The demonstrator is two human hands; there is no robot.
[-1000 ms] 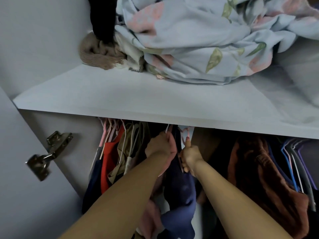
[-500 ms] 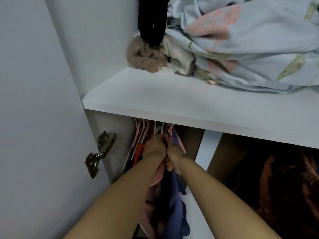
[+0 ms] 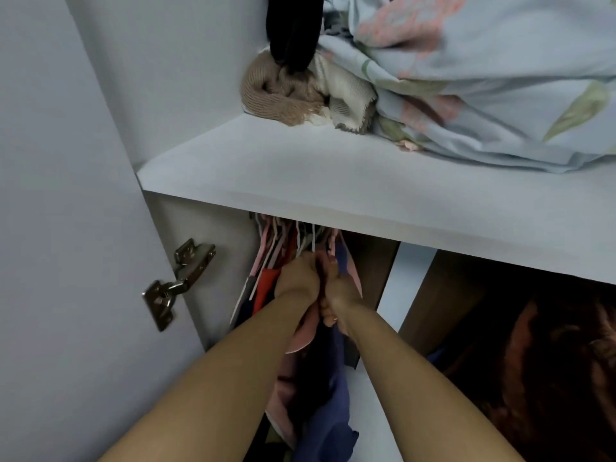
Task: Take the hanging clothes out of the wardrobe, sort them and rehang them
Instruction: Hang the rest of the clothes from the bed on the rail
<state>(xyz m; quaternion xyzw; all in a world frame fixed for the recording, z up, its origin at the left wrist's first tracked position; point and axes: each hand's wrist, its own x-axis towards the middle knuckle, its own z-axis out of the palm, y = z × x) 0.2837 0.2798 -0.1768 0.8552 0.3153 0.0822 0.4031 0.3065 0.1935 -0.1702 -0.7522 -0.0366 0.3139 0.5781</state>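
Under the white shelf, at the left end of the wardrobe, the hanging clothes are bunched tight together, and their hangers rise just above the knuckles. The left hand and right hand sit side by side, touching. Each has its fingers curled narrow round the top of the bunch, gripping it, and pink and blue fabric falls away below them.

One left hand, one right hand, one hinge, one shelf, one floral quilt, hangers too bunched to count.
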